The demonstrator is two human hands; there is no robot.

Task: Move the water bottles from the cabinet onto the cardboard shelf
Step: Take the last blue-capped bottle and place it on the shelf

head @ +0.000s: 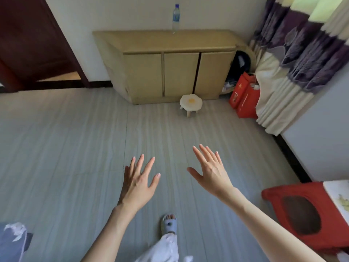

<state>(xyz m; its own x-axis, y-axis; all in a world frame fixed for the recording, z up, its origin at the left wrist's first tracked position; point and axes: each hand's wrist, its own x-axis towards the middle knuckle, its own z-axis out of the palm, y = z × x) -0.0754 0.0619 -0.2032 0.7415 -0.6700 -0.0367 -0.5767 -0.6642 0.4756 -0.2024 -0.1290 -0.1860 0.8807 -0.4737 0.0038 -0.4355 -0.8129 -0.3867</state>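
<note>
While the left hand (138, 183) and right hand (211, 170) hover splayed and empty well short of the light wooden three-door cabinet (170, 65), one clear, apparently blue-capped plastic water bottle (175, 18) stands upright on its top.

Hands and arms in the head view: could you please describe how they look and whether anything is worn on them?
Both forearms are bare, with no sleeves in view. The left hand and the right hand show no gloves, rings, watch or bracelets. The fingernails are short and look unpainted, with pale tips.
</note>
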